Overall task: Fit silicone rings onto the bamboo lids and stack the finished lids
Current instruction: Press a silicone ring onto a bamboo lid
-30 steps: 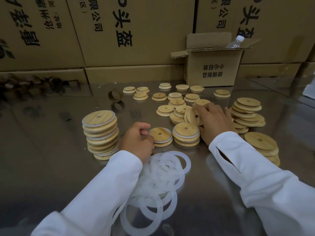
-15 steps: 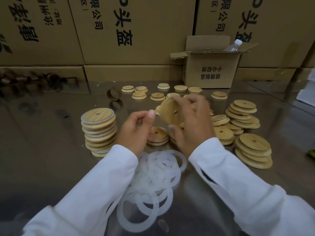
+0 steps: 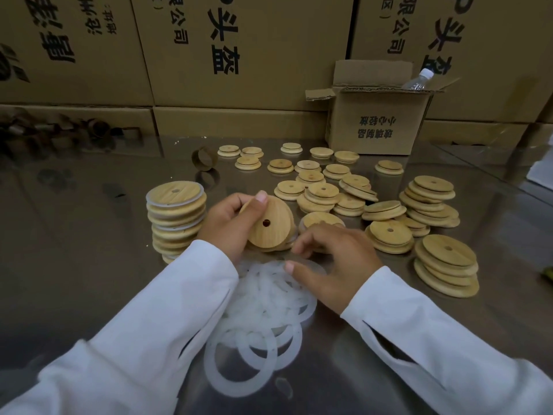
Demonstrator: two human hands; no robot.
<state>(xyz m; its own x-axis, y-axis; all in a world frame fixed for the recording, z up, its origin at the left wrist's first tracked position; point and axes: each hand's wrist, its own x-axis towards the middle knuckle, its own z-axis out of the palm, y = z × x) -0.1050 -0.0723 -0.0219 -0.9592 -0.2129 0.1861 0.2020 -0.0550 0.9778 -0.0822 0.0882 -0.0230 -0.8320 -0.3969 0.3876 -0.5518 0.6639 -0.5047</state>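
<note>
Bamboo lid (image 3: 270, 227) is gripped in the left hand (image 3: 227, 226) just beyond the silicone rings (image 3: 263, 298) near the bench's front edge. The right hand (image 3: 335, 265) is curled over them; whether one is pinched cannot be told. One ring alone should be lifted, then seated evenly.

The left sleeve (image 3: 149, 339) and right hand (image 3: 335, 265) cover part of the silicone rings (image 3: 263, 310).

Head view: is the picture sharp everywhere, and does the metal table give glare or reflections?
In the head view the lid in the left hand is sharp, while the right hand looks slightly soft; the table mirrors the cardboard boxes dimly, with no harsh glare; the wide lens bends the box edges toward the corners.
</note>
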